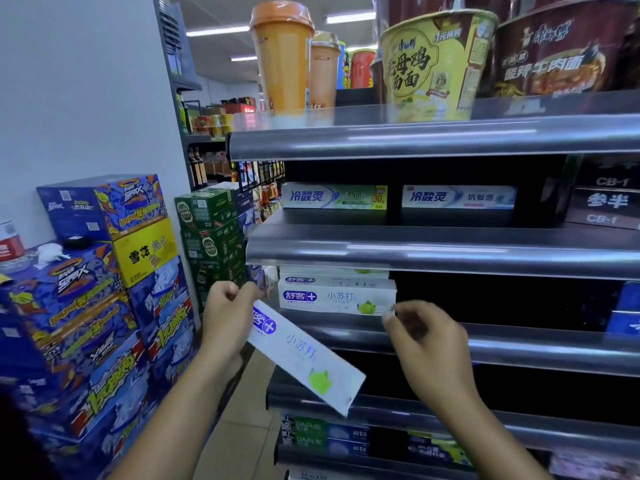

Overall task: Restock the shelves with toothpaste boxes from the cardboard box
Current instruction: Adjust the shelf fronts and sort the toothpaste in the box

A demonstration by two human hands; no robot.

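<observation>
My left hand grips one end of a white toothpaste box with blue lettering and a green mark; the box slants down to the right in front of the shelves. Two matching white boxes lie stacked at the left end of the middle shelf. My right hand hovers by the right end of that stack, its fingers curled, with nothing visible in them. The shelf to the right of the stack is dark and bare. No cardboard box is in view.
Two blue-and-white toothpaste boxes lie on the shelf above. Instant noodle cups and drink cups stand on the top shelf. Dark toothpaste boxes fill a low shelf. Stacked drink cartons stand to the left along the aisle.
</observation>
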